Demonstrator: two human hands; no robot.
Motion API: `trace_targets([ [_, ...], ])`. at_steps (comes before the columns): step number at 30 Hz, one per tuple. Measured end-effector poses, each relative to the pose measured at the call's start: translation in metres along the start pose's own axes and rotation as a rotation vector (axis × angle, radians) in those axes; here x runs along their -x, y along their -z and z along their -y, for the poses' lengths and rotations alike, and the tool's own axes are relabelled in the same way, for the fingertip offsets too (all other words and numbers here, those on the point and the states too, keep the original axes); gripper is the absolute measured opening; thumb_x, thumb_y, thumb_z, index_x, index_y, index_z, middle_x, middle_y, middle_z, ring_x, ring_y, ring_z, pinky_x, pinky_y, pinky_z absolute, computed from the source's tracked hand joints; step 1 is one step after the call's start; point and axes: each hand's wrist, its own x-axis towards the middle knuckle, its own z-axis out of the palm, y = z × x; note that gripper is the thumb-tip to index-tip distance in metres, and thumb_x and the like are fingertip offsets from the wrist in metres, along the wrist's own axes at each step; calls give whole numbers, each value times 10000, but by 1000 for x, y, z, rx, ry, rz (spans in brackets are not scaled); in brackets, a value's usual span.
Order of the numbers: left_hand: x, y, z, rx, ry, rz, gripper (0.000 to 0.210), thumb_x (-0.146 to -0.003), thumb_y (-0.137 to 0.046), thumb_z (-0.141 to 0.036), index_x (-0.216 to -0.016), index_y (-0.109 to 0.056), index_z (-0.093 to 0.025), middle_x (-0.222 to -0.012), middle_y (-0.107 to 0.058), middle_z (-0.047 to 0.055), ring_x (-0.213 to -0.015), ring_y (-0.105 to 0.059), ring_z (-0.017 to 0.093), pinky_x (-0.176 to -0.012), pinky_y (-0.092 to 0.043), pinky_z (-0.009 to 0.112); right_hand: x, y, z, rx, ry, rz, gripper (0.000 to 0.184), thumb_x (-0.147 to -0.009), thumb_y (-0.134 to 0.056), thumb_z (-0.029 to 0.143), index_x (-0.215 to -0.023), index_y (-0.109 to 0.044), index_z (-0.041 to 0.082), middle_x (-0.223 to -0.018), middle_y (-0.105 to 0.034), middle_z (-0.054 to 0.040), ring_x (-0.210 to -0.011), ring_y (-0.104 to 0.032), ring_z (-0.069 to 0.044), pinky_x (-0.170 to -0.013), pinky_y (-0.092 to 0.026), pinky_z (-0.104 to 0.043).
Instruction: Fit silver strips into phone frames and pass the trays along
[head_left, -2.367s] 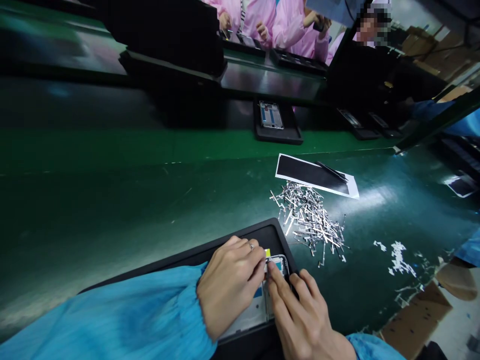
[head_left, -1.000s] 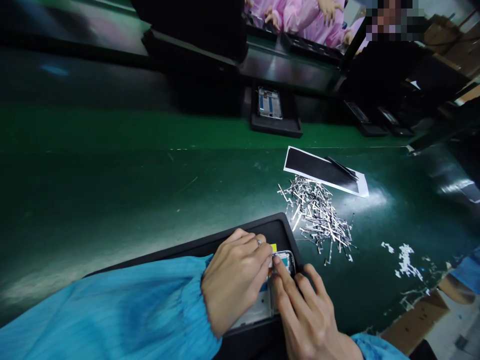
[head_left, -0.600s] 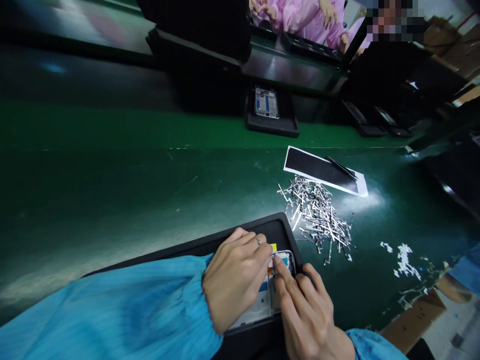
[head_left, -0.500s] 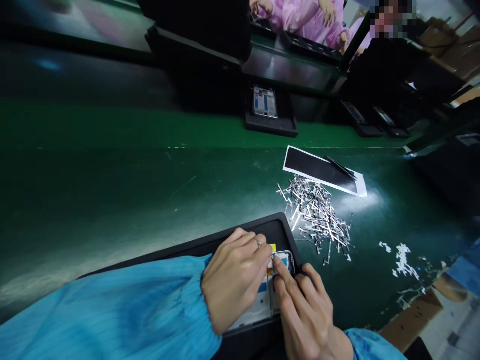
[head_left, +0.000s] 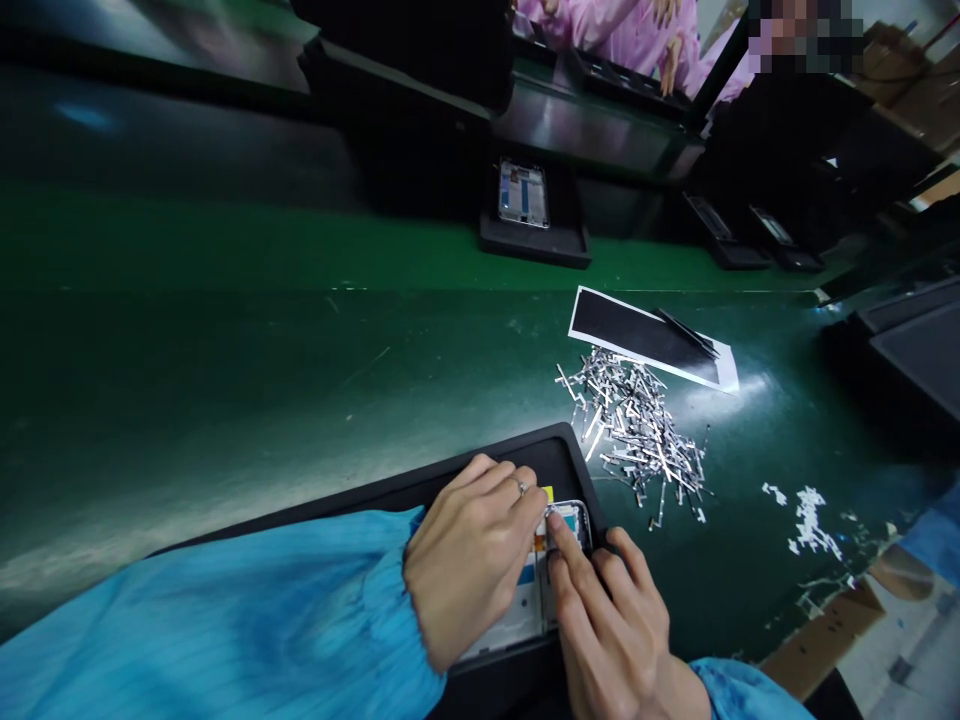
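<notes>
An opened phone (head_left: 525, 612) with a silvery frame and blue strips inside lies in a black tray (head_left: 564, 452). My left hand (head_left: 480, 550), with a ring on one finger, is closed over the phone; its fingertips press together near a yellow tab (head_left: 547, 494). Whatever they pinch is too small or hidden to make out. My right hand (head_left: 619, 620) is bent around the phone's near right part, its index fingertip pressing inside the frame against the left fingertips. Its thumb is hidden.
Beyond the tray lies a heap of small metallic strips (head_left: 645, 430), beside a white-bordered black sheet (head_left: 645, 335) with tweezers (head_left: 686, 332) on it. White scraps (head_left: 810, 525) lie rightward. Another opened phone (head_left: 523, 193) rests in a tray (head_left: 532, 245). People in pink sleeves (head_left: 615, 30) work opposite.
Both hands stay in nearly the same place on the phone. The view has shifted slightly, and a dark tray has come further into sight at the right. A co-worker's hand opposite has moved.
</notes>
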Motion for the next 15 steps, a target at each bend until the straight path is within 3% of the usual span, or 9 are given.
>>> trace_targets([
  [15,0,1,2,-19,-34,34,264,-814,-278,-72,-686,-493,-153,-667,-504,23,-622,-449,162,-640,-326,328,-2,1,2,64,13,57,295,-754,-306,57,-855,-584,60,-1038,-574,-191,-709,-515,-198,-791,-369,-405],
])
